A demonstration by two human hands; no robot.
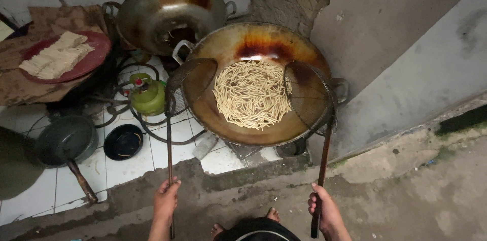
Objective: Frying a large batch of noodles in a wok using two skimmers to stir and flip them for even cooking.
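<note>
A large wok (299, 119) of oil, at centre frame, is filled with pale dough sticks (252, 94). Two long-handled mesh skimmers are rested on its rim: the left skimmer (188, 86) is gripped at its handle by the left hand (166, 200), the right skimmer (309, 94) by the right hand (324, 210), both closed. A second wok (167, 12) is seen behind, a green gas cylinder (148, 95) beside it, and a red tray (96, 50) of uncooked sticks at upper left.
</note>
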